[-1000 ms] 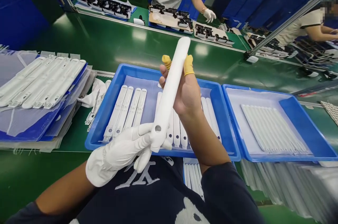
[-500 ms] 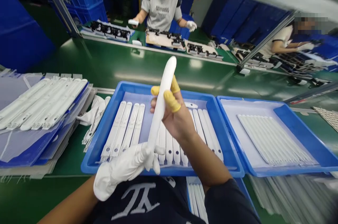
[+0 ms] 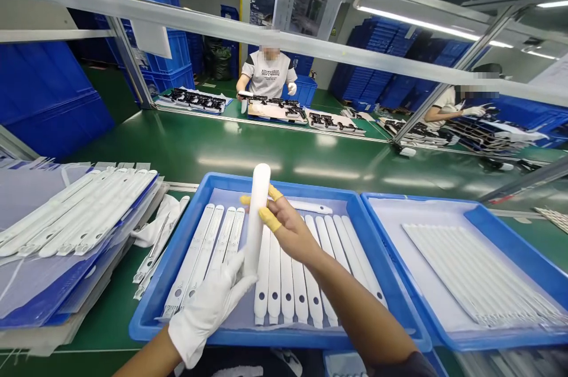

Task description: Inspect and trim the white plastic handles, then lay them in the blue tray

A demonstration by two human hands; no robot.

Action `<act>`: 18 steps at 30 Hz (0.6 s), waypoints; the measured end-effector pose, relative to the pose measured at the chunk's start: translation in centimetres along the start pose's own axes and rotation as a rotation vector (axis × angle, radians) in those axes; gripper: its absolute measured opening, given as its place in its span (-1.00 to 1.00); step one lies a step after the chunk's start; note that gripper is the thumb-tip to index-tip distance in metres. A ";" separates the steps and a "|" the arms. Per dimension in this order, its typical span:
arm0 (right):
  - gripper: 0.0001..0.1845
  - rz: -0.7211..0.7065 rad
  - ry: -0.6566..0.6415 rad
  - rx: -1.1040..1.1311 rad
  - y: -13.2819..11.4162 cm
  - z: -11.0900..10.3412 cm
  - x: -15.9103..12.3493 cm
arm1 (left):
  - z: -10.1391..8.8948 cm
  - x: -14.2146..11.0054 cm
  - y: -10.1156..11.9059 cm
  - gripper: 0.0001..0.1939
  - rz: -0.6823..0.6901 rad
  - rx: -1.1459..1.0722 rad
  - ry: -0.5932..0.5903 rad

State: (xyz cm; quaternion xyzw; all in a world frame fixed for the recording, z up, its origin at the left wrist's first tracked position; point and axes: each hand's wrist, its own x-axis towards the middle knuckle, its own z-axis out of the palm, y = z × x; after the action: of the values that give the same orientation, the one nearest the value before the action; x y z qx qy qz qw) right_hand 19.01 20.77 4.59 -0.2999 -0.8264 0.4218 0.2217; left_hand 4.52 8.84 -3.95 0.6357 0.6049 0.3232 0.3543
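Note:
A long white plastic strip with a rounded top is held upright, slightly tilted, over a blue tray. Around its lower end closes my left hand, in a white glove. My right hand, with yellow finger cots on some fingertips, grips the strip's upper part. Beneath, the tray holds a row of smooth white strips, each with a hole near its lower end. Several strips with their ribbed side up lie at the tray's left. One more strip lies crosswise at the back.
At the right, a second blue tray holds a row of white strips. White strips lie on stacked sheets at the left, near a white cloth. Across the green bench, a co-worker stands behind black parts; another is farther right.
My view has tipped up, so bench and trays sit lower. The strip has turned more upright and swung left, still in both hands. The co-worker opposite has lowered their hands.

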 end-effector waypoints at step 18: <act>-0.67 -0.180 -0.510 -0.986 7.9 2.1 0.0 | 2.3 1.8 0.9 -0.51 -0.323 0.583 -0.274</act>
State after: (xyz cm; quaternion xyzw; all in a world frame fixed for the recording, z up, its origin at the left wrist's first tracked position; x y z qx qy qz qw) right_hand 20.14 23.28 -3.05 -0.1846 -0.9756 0.0242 -0.1166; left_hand 7.02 10.49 -4.47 0.6438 0.7112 -0.0112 0.2822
